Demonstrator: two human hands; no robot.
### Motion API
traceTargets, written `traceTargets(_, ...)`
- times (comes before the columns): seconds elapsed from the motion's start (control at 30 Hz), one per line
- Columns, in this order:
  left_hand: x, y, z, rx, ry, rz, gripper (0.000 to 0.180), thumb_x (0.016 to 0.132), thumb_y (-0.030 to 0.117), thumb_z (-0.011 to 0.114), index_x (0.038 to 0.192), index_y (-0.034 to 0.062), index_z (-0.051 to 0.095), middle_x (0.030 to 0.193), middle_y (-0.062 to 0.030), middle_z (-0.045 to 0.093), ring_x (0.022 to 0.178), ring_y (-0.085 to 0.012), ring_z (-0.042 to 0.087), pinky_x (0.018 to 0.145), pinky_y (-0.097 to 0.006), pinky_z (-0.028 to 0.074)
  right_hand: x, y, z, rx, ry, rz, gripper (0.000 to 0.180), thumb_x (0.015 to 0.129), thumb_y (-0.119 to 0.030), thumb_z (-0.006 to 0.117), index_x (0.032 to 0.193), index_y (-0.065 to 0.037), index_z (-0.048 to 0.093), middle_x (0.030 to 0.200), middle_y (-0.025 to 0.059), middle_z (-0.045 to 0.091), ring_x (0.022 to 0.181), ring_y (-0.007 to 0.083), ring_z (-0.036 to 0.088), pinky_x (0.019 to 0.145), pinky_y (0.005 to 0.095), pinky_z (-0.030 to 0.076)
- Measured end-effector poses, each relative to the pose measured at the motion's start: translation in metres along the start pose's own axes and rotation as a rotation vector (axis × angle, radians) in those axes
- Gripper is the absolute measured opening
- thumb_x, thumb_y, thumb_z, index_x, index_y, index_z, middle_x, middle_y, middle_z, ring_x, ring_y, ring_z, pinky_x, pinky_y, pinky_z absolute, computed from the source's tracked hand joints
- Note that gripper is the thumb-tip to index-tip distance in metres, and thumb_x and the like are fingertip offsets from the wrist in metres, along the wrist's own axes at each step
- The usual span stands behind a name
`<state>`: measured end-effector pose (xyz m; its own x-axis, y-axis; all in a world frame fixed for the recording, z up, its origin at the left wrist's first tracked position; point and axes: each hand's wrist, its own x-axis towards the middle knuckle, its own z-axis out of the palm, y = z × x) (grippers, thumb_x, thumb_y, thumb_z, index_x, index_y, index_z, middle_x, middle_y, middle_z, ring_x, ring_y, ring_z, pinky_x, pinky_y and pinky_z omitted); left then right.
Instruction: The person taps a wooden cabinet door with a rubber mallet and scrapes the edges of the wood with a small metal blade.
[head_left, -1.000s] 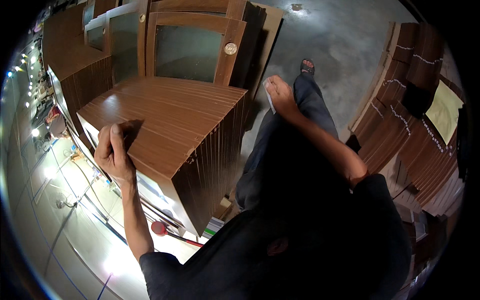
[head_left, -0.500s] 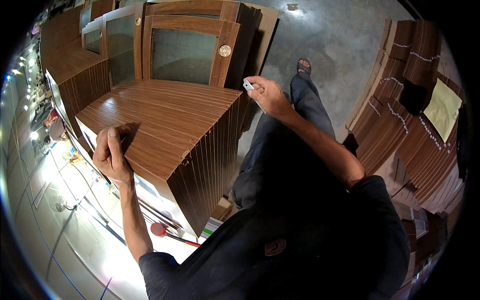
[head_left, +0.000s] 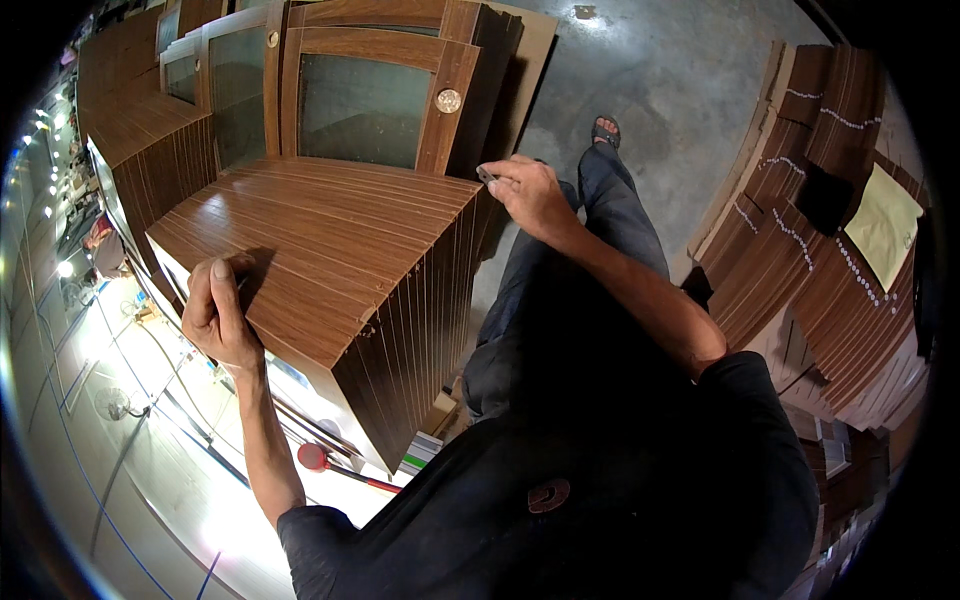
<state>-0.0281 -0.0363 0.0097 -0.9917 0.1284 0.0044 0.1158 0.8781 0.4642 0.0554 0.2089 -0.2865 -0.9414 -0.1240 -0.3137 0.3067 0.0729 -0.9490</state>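
A block of brown wood-grain panels [head_left: 320,235] stands packed side by side in front of me, thin pale lines running between them. At its far right corner my right hand [head_left: 535,198] pinches a small flat grey metal piece [head_left: 486,175] between thumb and fingers. The metal piece is at or very near the panels' edge; contact cannot be made out. My left hand [head_left: 220,312] is at the block's left end, fingers curled and thumb laid over them. Whatever those fingers hold, if anything, is hidden. A dark shadow falls beside that hand on the wood.
Behind the block lean brown framed doors with glass panes [head_left: 360,110]. A red round-headed tool [head_left: 312,457] lies on a bright surface at the lower left. More brown panels [head_left: 780,230] are stacked at right, with a yellow sheet [head_left: 884,222] on them. Grey floor [head_left: 660,70] lies between.
My right hand has shifted slightly left, turning the metal piece so it shows narrower and darker. My left hand stays in nearly the same place.
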Motion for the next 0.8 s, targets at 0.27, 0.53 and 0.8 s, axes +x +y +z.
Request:
traceTargets(0.27, 0.0, 0.005, 0.003, -0.041, 0.046, -0.045, 0.027, 0.099, 0.015, 0.055, 0.085, -0.0026, 0.07, 0.081, -0.0092, 0.068, 0.075, -0.0139, 0.06, 0.07, -0.027, 0.05, -0.001, -0.007, -0.002, -0.041, 0.029, 0.013, 0.026, 0.088, -0.004, 0.063, 0.113, 0.004, 0.066, 0.094, 0.0171, 0.067, 0.082, 0.0249, 0.067, 0.073, 0.0331, 0.051)
traceTargets(0.53, 0.0, 0.002, 0.0, -0.057, 0.016, -0.059, 0.027, 0.1, 0.015, 0.053, 0.091, -0.0048, 0.069, 0.082, -0.0095, 0.068, 0.074, -0.0128, 0.061, 0.069, -0.025, 0.051, -0.013, -0.054, -0.007, 0.024, -0.048, -0.079, 0.024, 0.088, -0.008, 0.064, 0.11, 0.0, 0.069, 0.091, 0.0145, 0.067, 0.075, 0.0219, 0.065, 0.071, 0.0314, 0.05)
traceTargets(0.8, 0.002, 0.009, 0.005, -0.058, 0.038, -0.055, 0.026, 0.099, 0.014, 0.054, 0.086, -0.004, 0.069, 0.082, -0.0094, 0.066, 0.075, -0.0127, 0.061, 0.066, -0.023, 0.051, -0.007, -0.022, 0.006, -0.106, 0.071, -0.035, 0.028, 0.086, -0.013, 0.065, 0.11, 0.002, 0.068, 0.091, 0.0151, 0.067, 0.078, 0.0211, 0.065, 0.074, 0.0321, 0.05)
